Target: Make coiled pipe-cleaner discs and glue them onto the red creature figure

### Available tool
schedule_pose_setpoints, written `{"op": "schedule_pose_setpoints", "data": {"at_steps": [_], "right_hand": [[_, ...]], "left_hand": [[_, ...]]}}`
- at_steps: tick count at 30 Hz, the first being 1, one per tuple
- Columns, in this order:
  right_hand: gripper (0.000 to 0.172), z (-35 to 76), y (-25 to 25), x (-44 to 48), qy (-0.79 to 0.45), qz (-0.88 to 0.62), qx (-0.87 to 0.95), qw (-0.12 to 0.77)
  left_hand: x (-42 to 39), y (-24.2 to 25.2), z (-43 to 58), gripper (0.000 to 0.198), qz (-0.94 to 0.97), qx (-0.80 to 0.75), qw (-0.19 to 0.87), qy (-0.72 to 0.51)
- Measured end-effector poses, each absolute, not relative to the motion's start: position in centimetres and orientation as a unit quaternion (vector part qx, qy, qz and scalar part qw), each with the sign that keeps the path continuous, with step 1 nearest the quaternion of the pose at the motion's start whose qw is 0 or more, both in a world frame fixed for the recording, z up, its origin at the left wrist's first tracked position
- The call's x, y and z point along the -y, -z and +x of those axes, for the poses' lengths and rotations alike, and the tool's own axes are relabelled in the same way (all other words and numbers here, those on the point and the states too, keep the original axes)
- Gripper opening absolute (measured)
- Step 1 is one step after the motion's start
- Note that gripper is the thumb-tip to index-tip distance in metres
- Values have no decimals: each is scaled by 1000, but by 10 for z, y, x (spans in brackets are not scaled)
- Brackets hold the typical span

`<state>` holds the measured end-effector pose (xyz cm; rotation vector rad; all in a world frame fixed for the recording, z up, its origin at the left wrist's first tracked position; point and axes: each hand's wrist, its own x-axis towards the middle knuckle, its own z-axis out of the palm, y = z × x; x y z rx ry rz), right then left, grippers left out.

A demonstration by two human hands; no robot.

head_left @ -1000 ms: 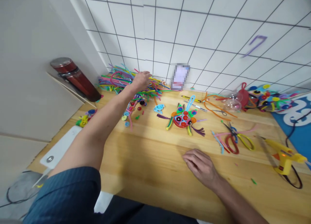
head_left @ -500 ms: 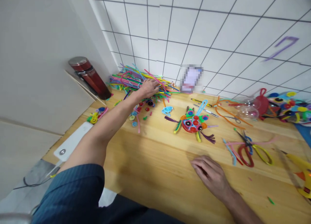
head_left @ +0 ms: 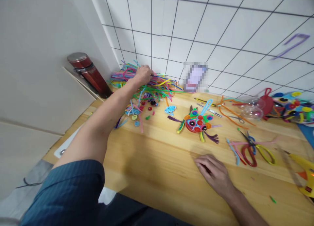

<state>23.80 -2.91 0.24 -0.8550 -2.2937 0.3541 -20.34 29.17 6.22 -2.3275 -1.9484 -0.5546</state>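
At the back left, my left hand (head_left: 144, 75) reaches into a heap of many-coloured pipe cleaners (head_left: 162, 85). Its fingers are curled down among the stems, and the fingertips are partly hidden. My right hand (head_left: 214, 171) rests on the wooden table with its fingers loosely closed and nothing visible in them. Beyond it lies a colourful figure (head_left: 198, 124) made of pipe cleaners, buttons and googly eyes, with purple tassels. A small coiled light-blue pipe cleaner (head_left: 170, 110) sits between the figure and the heap.
Scissors (head_left: 252, 151) and a yellow glue gun (head_left: 303, 169) lie at the right. A utility knife (head_left: 204, 102), clear balls (head_left: 252, 108) and loose buttons (head_left: 134, 117) are scattered about. A red thermos (head_left: 90, 75) stands left; a blurred phone (head_left: 195, 77) leans on the tiled wall.
My left hand has moved left and slightly up over the pipe cleaners, its fingers curling more. Some pipe cleaners have shifted. My right hand stays in place on the table.
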Motion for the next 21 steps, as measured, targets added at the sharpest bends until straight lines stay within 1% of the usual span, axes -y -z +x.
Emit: {"op": "schedule_pose_setpoints", "data": {"at_steps": [6, 10, 12, 15, 19, 21], "right_hand": [[21, 239, -4, 30, -143, -331, 873, 329], [20, 240, -4, 29, -150, -333, 874, 320], [20, 240, -4, 29, -148, -332, 875, 319], [19, 239, -5, 29, -144, -329, 876, 322], [20, 237, -7, 28, -151, -327, 873, 327], [21, 236, -9, 27, -156, -329, 873, 325]], "left_hand": [[-294, -68, -192, 36, -733, 663, 4, 154], [-290, -69, -192, 45, -730, 661, -34, 171], [-285, -72, -192, 40, -750, 637, -55, 172], [-274, -79, -193, 30, -805, 573, -49, 145], [-249, -87, -192, 28, -825, 554, -1, 111], [-238, -86, -189, 28, -838, 536, -9, 97]]}}
